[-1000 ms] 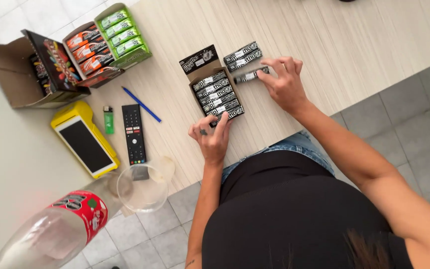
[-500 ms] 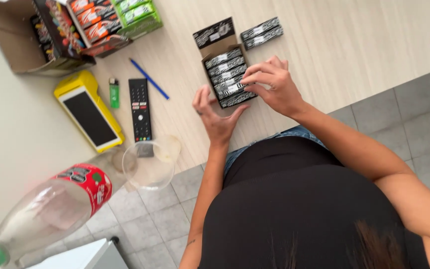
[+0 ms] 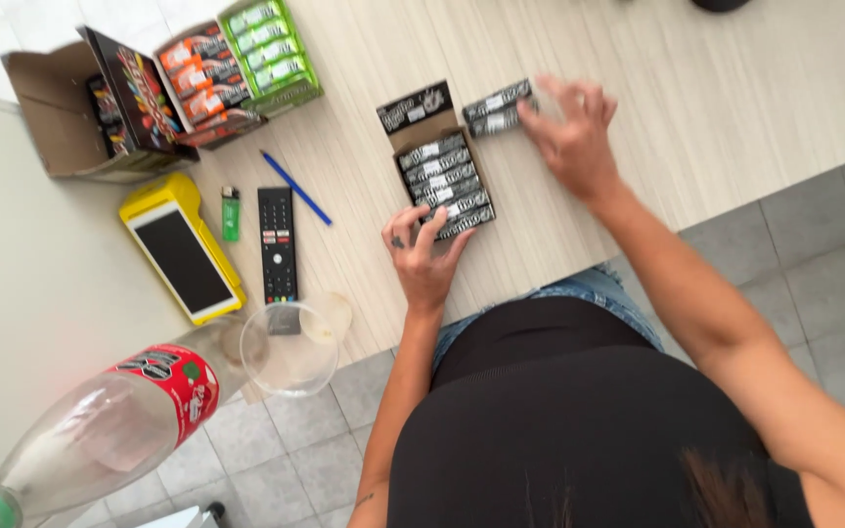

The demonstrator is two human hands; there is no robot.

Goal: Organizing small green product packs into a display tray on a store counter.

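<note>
**Hands at a box of black candy bars**

Left hand (image 3: 424, 256) on near end of black display box (image 3: 442, 178) mid-worktop (image 3: 735, 117), fingers curled against lowest bars. Right hand (image 3: 571, 139), blurred, fingers spread over 2 loose bars (image 3: 497, 106) just right of box flap.

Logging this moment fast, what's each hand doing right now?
Left hand: fingers resting on the black display box of bars, gripping nothing.
Right hand: open, reaching onto the loose black bars; grip cannot be told.
</note>
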